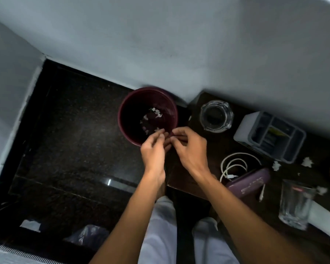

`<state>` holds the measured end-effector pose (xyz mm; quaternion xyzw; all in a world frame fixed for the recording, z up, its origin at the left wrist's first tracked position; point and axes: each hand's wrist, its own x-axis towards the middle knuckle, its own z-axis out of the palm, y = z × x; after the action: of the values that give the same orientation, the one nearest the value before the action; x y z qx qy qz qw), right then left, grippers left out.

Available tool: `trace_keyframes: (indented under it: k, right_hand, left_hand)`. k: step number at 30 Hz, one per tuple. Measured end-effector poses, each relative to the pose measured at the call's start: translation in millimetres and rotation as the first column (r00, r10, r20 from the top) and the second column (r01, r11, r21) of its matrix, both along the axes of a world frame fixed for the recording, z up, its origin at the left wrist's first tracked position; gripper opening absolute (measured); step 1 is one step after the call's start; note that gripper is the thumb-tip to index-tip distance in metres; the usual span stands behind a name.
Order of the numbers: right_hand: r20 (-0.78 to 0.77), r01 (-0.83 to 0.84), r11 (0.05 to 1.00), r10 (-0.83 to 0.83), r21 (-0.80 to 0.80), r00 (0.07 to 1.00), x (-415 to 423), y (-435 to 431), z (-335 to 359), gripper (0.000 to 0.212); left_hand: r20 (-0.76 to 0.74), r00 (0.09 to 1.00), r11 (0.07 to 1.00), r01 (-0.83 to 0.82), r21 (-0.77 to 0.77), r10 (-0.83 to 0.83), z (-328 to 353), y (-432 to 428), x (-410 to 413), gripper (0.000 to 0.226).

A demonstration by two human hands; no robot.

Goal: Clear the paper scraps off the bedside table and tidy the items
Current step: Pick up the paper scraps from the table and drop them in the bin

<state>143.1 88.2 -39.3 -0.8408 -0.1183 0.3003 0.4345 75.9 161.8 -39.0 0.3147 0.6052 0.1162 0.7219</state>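
Both hands meet over the near rim of a maroon bin (122, 119) that stands on the dark floor (69, 141), against the wall and just left of the bench (204, 168). Left hand (153, 149) and right hand (189, 149) have fingertips pinched together, touching each other above the bin's edge. Fingers (161, 133) are curled nearly closed; whether any scrap sits between them cannot be told, too blurred.

White scraps (156, 112) lie at the bin's bottom. More scraps (276, 165) remain on the bench, near the grey organizer (271, 136), plus one by the glass tumbler (295, 204).

Bench items: glass ashtray (216, 116) at the back left corner, organizer to its right, a coiled white cable (234, 166) in front of those, a purple case (248, 182) touching the cable's near end, the tumbler upright at the near right with white paper (324, 220) beside it.

On the floor at lower left lie a white paper piece (30, 224) and a clear plastic bag (88, 235). Pale trousers (160, 235) show below the forearms.
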Motion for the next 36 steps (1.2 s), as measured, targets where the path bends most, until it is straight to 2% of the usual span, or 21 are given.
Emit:
trace_keyframes:
  k: [5,9,14,16,21,23,25,26,27,29,30,32,36]
  right_hand:
    - [0.076,0.139,0.99,-0.136,-0.036,0.988,7,-82,43,0.015]
    - [0.163,0.281,0.947,-0.256,-0.155,0.953,20,-162,69,0.013]
    - [0.196,0.378,0.885,-0.334,-0.271,0.922,44,-237,79,0.015]
    - [0.248,0.365,0.872,-0.293,-0.328,0.923,56,-258,80,0.015]
    - [0.431,0.228,0.89,-0.039,-0.395,0.901,77,-272,71,0.015]
    - [0.419,0.176,0.882,0.026,-0.437,0.908,84,-271,64,0.017]
    - [0.362,0.117,0.851,0.09,-0.513,0.928,90,-268,55,0.022]
    - [0.328,0.084,0.826,0.127,-0.558,0.936,93,-267,51,0.025]
    - [0.295,0.051,0.801,0.16,-0.597,0.942,96,-265,48,0.027]
    - [0.256,0.015,0.767,0.195,-0.641,0.947,99,-263,43,0.027]
    - [0.25,0.014,0.753,0.201,-0.658,0.947,100,-262,42,0.027]
    - [0.241,0.016,0.719,0.212,-0.694,0.947,103,-259,40,0.025]
    - [0.192,-0.026,0.632,0.274,-0.774,0.942,106,-257,35,0.025]
  left_hand:
    - [0.019,0.988,0.988,0.155,0.014,-0.155,40,-69,6,0.022]
    - [0.053,0.962,0.962,0.27,-0.038,-0.268,64,-129,20,0.021]
    - [0.106,0.92,0.919,0.386,-0.081,-0.377,74,-183,37,0.019]
    - [0.121,0.911,0.909,0.407,-0.092,-0.395,74,-201,43,0.018]
    - [0.135,0.904,0.905,0.418,-0.083,-0.405,67,-223,60,0.017]
    - [0.126,0.897,0.899,0.434,-0.058,-0.424,64,-228,65,0.017]
    - [0.088,0.865,0.87,0.492,0.04,-0.494,64,-231,68,0.022]
    - [0.034,0.829,0.823,0.548,0.147,-0.558,65,-231,69,0.024]
    - [-0.041,0.779,0.739,0.609,0.29,-0.626,66,-229,69,0.025]
    - [-0.201,0.666,0.482,0.685,0.546,-0.718,65,-224,68,0.028]
    - [-0.267,0.611,0.36,0.706,0.61,-0.745,62,-220,67,0.029]
    - [-0.37,0.511,0.202,0.757,0.621,-0.776,56,-210,66,0.032]
    - [-0.473,0.407,0.064,0.806,0.588,-0.781,39,-193,59,0.035]
